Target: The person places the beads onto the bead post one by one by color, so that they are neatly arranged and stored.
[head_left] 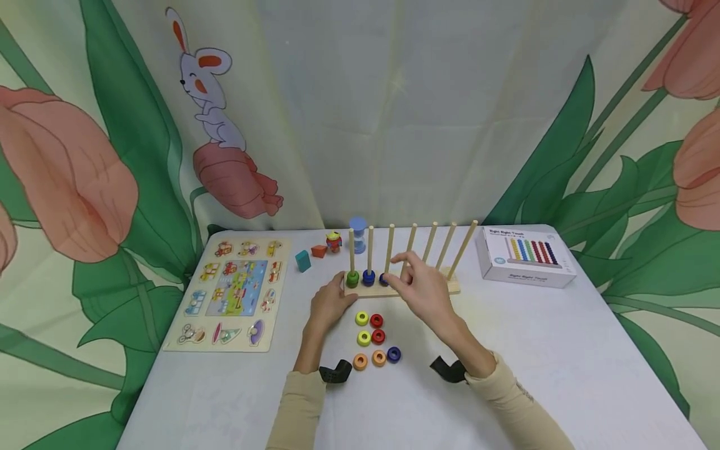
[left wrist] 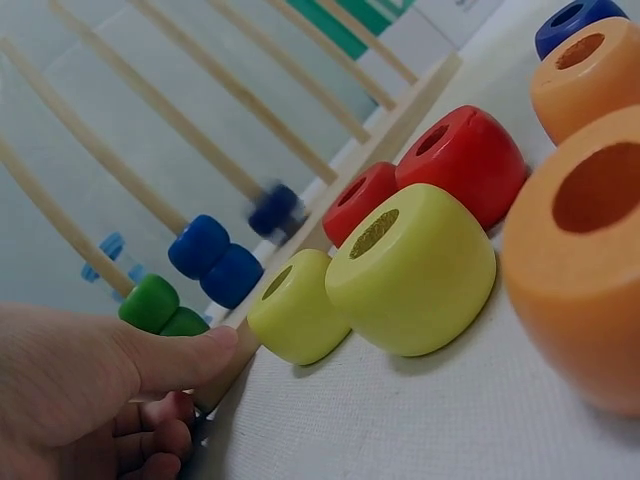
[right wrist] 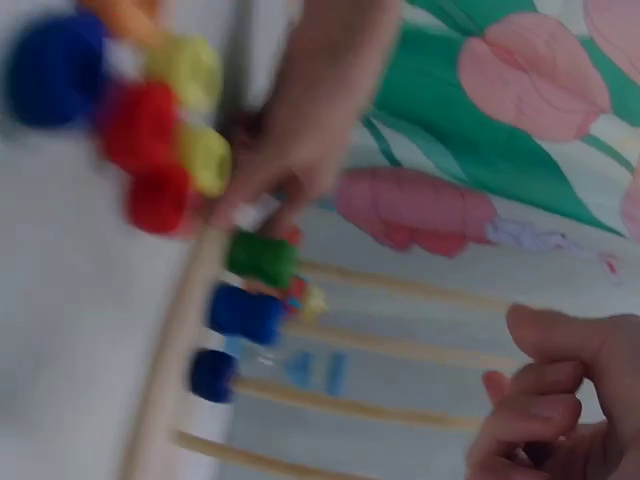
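Observation:
My left hand (head_left: 329, 303) grips the left end of a wooden peg rack (head_left: 454, 286), thumb along its front edge. Green beads (left wrist: 150, 303) sit on the first peg and blue beads (left wrist: 205, 247) on the second. Low on the third peg is a single dark blue bead (left wrist: 277, 210), blurred in the left wrist view. My right hand (head_left: 424, 290) hovers by the upper part of the pegs, fingers loosely curved and holding nothing. Before the rack lie yellow beads (head_left: 364, 338), red beads (head_left: 378, 337), orange beads (head_left: 360, 361) and another dark blue bead (head_left: 394, 354).
A picture puzzle board (head_left: 270, 325) lies at the left. Behind the rack stand a blue sand timer (head_left: 357, 234), a toy figure (head_left: 334, 242), an orange block (head_left: 319, 250) and a teal block (head_left: 303, 260). A white box (head_left: 525, 256) is at the right.

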### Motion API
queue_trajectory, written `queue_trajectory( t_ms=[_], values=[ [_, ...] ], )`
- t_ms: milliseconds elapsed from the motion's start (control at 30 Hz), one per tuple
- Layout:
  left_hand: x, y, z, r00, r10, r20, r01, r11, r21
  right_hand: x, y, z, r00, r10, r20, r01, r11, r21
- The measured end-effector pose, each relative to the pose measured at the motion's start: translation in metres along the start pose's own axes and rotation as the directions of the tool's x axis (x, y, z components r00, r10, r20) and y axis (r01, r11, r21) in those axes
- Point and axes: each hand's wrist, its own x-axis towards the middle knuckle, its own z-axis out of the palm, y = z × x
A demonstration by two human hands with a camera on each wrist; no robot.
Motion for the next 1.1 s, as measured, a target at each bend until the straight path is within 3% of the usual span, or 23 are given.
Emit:
queue_trajectory(
  t_ms=[100,233,367,500,700,867,1000,1100],
  values=[
    [0.0,-0.002,-0.001,1.0,0.0,0.003,-0.001,1.0,0.011,-0.022,0.017,0.014,0.976,0.067,0.208,-0.067,0.998,-0.011],
    [0.0,0.0,-0.002,1.0,-0.003,-0.002,0.003,1.0,0.015,-0.045,0.037,0.025,0.897,0.114,0.427,-0.097,0.993,-0.06],
    [-0.001,0.0,-0.003,1.0,-0.006,0.0,0.006,1.0,0.017,-0.062,0.05,0.032,0.847,0.098,0.522,-0.067,0.995,-0.079],
    [0.0,-0.001,-0.001,1.0,-0.009,0.006,0.009,1.0,0.023,-0.073,0.054,0.038,0.828,0.063,0.558,-0.025,0.997,-0.076],
    [0.001,0.0,0.0,1.0,-0.01,0.007,0.01,1.0,0.01,-0.07,0.048,0.035,0.852,0.073,0.518,-0.009,0.992,-0.125],
    [0.001,-0.001,0.0,1.0,-0.013,0.001,0.013,1.0,0.018,-0.045,0.028,0.014,0.91,0.091,0.404,-0.036,0.989,-0.144],
    [0.0,-0.001,0.001,1.0,-0.011,0.003,0.011,1.0,0.009,-0.019,0.009,-0.01,0.959,0.064,0.275,-0.034,0.993,-0.112],
    [-0.001,0.0,0.001,1.0,-0.009,0.008,0.009,1.0,0.008,-0.001,-0.004,-0.025,0.983,0.029,0.181,-0.016,0.997,-0.073]
  ],
)
